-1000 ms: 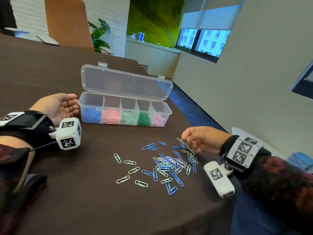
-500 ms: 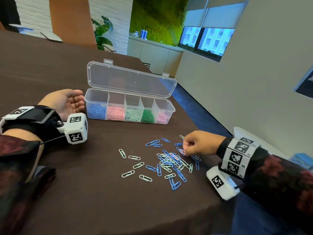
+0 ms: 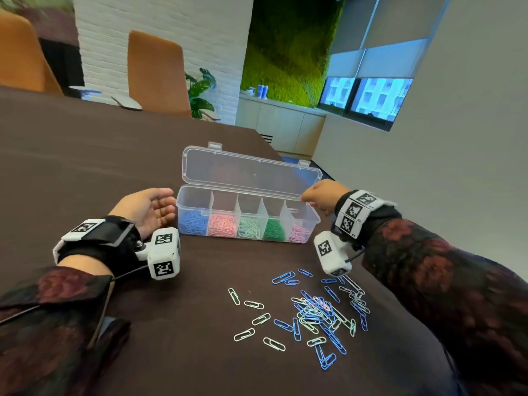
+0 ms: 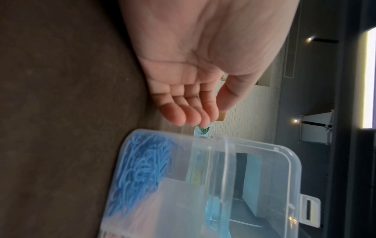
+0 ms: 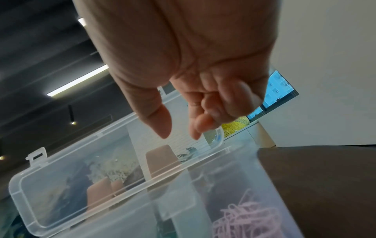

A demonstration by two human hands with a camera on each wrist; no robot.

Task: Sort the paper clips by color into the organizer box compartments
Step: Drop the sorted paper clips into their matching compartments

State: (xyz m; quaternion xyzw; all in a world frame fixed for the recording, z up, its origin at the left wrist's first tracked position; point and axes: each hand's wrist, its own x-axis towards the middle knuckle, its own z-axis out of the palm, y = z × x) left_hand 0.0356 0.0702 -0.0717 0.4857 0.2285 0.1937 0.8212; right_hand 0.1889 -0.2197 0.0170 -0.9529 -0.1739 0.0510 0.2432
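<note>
Right now I am holding my right hand (image 3: 321, 195) above the far-right compartment of the clear organizer box (image 3: 247, 238), thumb and forefinger parted, other fingers curled; a paper clip (image 3: 292, 210) is showing just below it inside that compartment, above the pale pink clips (image 3: 298, 232). My left hand (image 3: 148, 210) is lying palm up and relaxed, empty, on the brown tabletop (image 3: 85, 167) just beside the box's blue end. Loose blue and whitish paper clips (image 3: 317, 312) are lying scattered on the tabletop nearer me.
</note>
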